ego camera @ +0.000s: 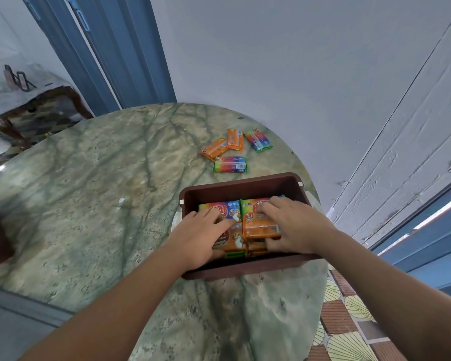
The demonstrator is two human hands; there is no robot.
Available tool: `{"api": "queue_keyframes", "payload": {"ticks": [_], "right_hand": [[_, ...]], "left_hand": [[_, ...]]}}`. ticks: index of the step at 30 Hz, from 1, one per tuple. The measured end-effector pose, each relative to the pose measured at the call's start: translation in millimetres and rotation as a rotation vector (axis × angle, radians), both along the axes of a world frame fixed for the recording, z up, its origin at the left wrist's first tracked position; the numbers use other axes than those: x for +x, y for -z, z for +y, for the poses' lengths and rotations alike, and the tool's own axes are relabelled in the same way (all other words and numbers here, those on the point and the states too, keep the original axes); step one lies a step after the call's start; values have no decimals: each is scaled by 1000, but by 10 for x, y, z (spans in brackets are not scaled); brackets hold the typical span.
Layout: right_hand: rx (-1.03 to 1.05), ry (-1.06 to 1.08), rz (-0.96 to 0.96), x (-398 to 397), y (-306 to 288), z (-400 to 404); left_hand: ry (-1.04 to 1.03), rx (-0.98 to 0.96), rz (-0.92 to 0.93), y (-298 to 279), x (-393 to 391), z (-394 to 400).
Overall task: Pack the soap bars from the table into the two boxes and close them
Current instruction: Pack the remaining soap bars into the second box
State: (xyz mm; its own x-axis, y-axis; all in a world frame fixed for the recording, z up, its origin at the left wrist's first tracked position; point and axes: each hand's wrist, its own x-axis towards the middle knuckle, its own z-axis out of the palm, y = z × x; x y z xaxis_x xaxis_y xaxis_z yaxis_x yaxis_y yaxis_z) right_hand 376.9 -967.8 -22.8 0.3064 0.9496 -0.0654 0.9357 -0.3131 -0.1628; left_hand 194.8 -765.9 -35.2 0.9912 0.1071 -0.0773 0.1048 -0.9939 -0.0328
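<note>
Head view takes in the marble table [89, 204] with the brown box [245, 186] at its right side, packed with soap bars. Both hands are down inside: left hand [201, 238] pressing flat-fingered on the packed bars [232, 209], right hand [294, 225] gripping an orange bar [262, 227] lying under its fingers. Four loose bars [229, 164] wait beyond the box.

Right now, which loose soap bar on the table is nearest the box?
On the marble table, look just beyond the brown box. Four loose bars lie there; the nearest bar is rainbow-striped with a white barcode label, lying crosswise, alone in front of the other three.
</note>
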Motion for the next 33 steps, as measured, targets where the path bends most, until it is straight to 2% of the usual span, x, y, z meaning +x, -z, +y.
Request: {"api": "queue_keyframes", "payload": {"ticks": [3, 9, 15, 21, 26, 33], "right_hand": [[38, 13, 30, 14, 7, -12], [138, 67, 220, 73, 26, -30], [65, 116, 227, 99, 6, -17], [-47, 54, 151, 76, -13, 63], [-113, -1, -9, 43, -20, 38], [-50, 48, 91, 16, -60, 27]], "left_hand": [[-11, -43, -31, -5, -3, -12], [-19, -54, -3, -19, 6, -1], [-49, -103, -13, -52, 14, -4], [-63, -93, 2, -74, 18, -19], [-69, -103, 19, -94, 12, -29], [-79, -85, 40, -113, 10, -40]]}}
